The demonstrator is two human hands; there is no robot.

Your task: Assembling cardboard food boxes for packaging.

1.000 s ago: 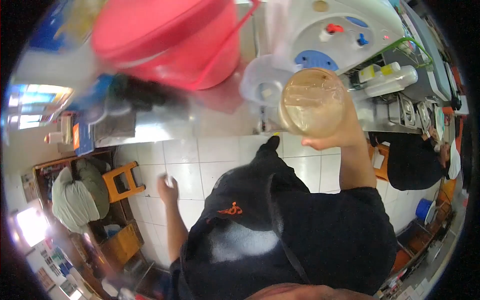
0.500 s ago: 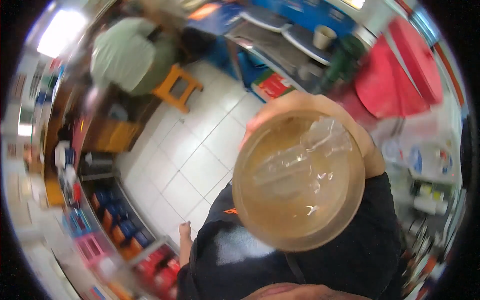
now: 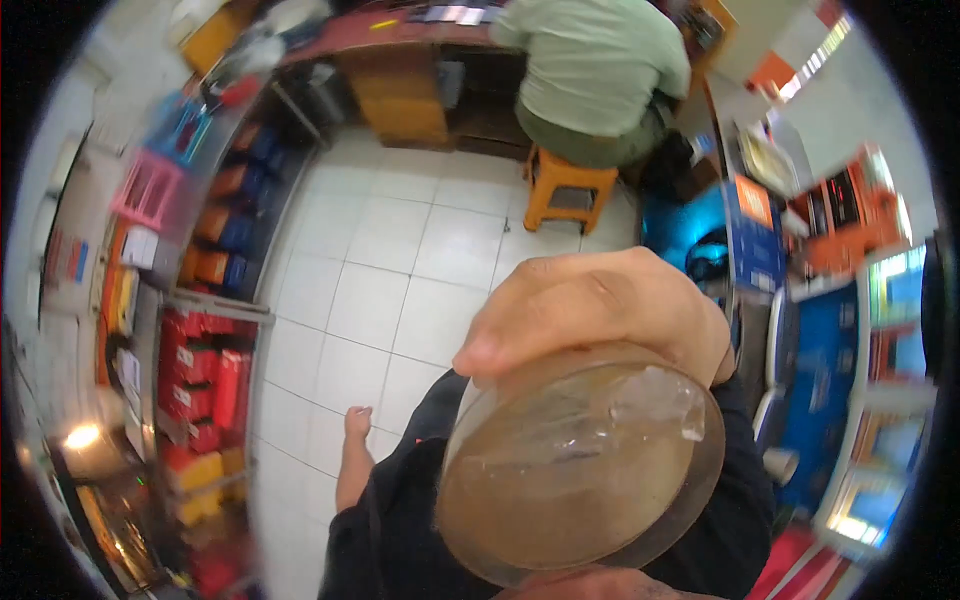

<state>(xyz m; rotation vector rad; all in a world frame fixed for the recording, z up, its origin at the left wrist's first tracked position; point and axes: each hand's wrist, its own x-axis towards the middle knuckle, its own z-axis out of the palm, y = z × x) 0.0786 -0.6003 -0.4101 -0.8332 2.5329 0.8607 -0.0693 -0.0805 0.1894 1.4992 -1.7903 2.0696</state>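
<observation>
R hand [image 3: 600, 310] round tilted cup [image 3: 682, 500] w/ ice [image 3: 668, 400]

Ice [image 3: 672, 402] in cup [image 3: 704, 460] | shelves [image 3: 222, 304] left | seated person [image 3: 600, 75] on stool [image 3: 567, 180] ahead | box [image 3: 757, 238] right of stool

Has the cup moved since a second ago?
Yes. The cup, in the right hand, came toward the person's face at the bottom edge: earlier it was held well away; now it overlaps the face. I can't tell if they touch.
</observation>
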